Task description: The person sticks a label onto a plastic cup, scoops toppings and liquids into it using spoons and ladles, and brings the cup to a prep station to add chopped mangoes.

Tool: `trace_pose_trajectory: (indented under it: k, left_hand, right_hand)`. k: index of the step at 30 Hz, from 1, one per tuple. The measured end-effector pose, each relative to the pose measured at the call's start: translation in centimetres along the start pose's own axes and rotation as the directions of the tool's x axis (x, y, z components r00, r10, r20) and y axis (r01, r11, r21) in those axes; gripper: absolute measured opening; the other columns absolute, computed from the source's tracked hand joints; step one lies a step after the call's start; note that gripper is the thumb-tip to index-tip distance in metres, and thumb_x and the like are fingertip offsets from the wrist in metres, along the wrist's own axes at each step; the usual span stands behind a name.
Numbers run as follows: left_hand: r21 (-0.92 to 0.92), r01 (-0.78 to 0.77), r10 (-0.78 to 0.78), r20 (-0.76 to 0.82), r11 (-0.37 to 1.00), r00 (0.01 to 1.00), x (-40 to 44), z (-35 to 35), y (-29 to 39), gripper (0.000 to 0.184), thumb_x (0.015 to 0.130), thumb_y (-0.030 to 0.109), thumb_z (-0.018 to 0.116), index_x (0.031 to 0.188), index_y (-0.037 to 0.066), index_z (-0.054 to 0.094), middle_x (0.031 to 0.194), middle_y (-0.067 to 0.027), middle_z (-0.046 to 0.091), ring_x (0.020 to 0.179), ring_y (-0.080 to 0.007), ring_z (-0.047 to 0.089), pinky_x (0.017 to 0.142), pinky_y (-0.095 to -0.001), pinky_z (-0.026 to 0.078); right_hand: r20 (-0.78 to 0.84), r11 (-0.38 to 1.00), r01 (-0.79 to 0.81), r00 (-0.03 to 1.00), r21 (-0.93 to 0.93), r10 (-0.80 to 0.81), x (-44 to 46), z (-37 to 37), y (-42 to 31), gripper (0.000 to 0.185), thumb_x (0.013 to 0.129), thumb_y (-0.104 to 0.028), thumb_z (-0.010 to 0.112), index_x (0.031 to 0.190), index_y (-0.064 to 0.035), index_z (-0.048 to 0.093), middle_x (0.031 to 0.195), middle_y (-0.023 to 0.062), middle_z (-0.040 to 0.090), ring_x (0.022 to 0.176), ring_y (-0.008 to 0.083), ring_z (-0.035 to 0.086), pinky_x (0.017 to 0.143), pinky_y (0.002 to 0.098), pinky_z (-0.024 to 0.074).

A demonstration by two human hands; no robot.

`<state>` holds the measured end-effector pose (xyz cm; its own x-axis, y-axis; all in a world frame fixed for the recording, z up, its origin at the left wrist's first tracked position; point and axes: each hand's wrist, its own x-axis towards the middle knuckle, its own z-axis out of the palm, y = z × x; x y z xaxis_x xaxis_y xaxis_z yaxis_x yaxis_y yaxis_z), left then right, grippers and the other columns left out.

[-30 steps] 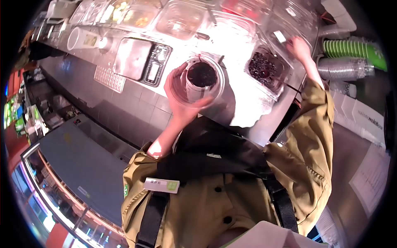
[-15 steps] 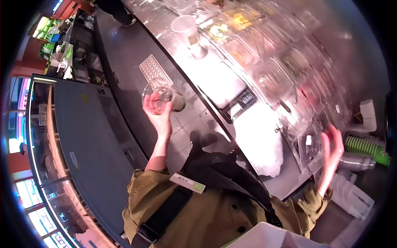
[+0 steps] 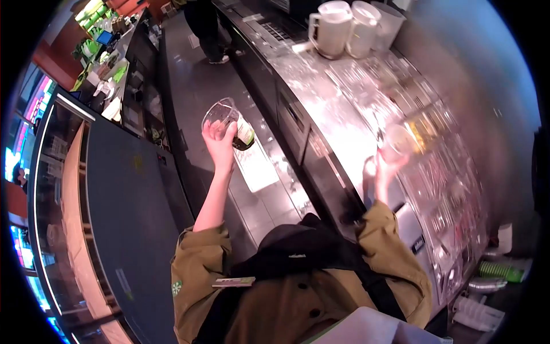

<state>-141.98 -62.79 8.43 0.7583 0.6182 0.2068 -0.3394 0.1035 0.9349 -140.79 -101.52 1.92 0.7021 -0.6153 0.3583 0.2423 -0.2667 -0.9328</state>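
Observation:
My left hand [image 3: 219,143] is wrapped round a clear plastic cup [image 3: 220,109] with a printed label and something dark at its bottom. The cup is held tilted in the air over the aisle floor, left of the counter. My right hand [image 3: 387,170] grips a translucent plastic cup [image 3: 399,140] above the counter's right side. Just beyond that cup is a clear container [image 3: 425,133] with yellow pieces in it. The right fingers are slightly blurred and partly hidden by the cup.
Rows of clear topping containers [image 3: 441,178] line the counter's right side. Several lidded white pitchers [image 3: 332,28] stand at its far end. Stacked green cups [image 3: 498,269] lie at lower right. A dark cabinet [image 3: 132,218] is on my left. Another person [image 3: 201,26] stands up the aisle.
My view has moved up along the counter. My right hand has left the clear containers near the cup stacks and now holds the translucent cup. My left hand still holds its cup.

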Motion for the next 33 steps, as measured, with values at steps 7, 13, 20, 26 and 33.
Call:
trace_pose_trajectory:
  k: [7,13,20,26,33]
  left_hand:
    - [0.159,-0.118,0.120,-0.005,0.980,0.993,26.4,5.3,-11.7,0.069,0.067,0.008,0.071,0.119,-0.002,0.026,0.096,-0.0077,0.048,0.090,-0.0141,0.049,0.079,-0.0280,0.043]
    - [0.193,-0.125,0.142,-0.078,0.973,0.987,47.9,13.2,-13.2,0.075,0.056,0.020,0.077,0.114,-0.002,0.035,0.095,-0.0111,0.049,0.088,-0.0202,0.049,0.080,-0.0352,0.042]
    - [0.509,-0.216,0.271,-0.035,0.833,0.962,76.4,13.0,-18.6,0.065,0.052,0.020,0.076,0.102,0.001,0.040,0.081,-0.0065,0.052,0.071,-0.0165,0.050,0.066,-0.0308,0.044]
    - [0.486,-0.331,0.373,0.011,0.809,0.928,104.6,16.8,-32.6,0.085,0.052,0.032,0.077,0.118,-0.001,0.035,0.107,-0.0175,0.053,0.099,-0.0296,0.052,0.084,-0.0360,0.042]
    - [0.441,-0.236,0.201,0.125,0.866,0.972,126.3,22.8,-43.4,0.086,0.054,0.026,0.078,0.120,0.000,0.030,0.116,-0.0198,0.045,0.108,-0.0290,0.046,0.090,-0.0343,0.036]
  right_hand:
    - [0.137,0.896,0.223,0.973,-0.384,-0.183,2.6,8.4,-1.6,0.087,0.063,-0.029,0.071,0.128,-0.0004,0.021,0.126,0.0175,0.029,0.118,0.0291,0.029,0.099,0.0417,0.0219]
    - [0.386,0.874,0.468,0.836,-0.132,-0.389,11.0,36.6,2.7,0.081,0.065,-0.027,0.068,0.128,0.0022,0.026,0.128,0.0183,0.033,0.120,0.0288,0.029,0.101,0.0404,0.0200]
    - [0.528,0.976,0.214,0.826,0.028,-0.196,17.5,57.1,2.8,0.072,0.072,-0.016,0.064,0.129,0.0025,0.026,0.132,0.0180,0.030,0.120,0.0271,0.030,0.101,0.0374,0.0200]
    - [0.355,0.994,-0.058,0.931,-0.096,0.088,20.0,76.2,2.4,0.082,0.066,-0.002,0.067,0.132,-0.0002,0.019,0.129,0.0161,0.032,0.117,0.0247,0.033,0.098,0.0360,0.0275]
    - [0.041,0.927,-0.250,0.962,-0.278,0.271,20.2,90.8,-1.2,0.071,0.068,-0.002,0.066,0.129,-0.0020,0.029,0.118,0.0108,0.043,0.104,0.0203,0.043,0.091,0.0329,0.0344]
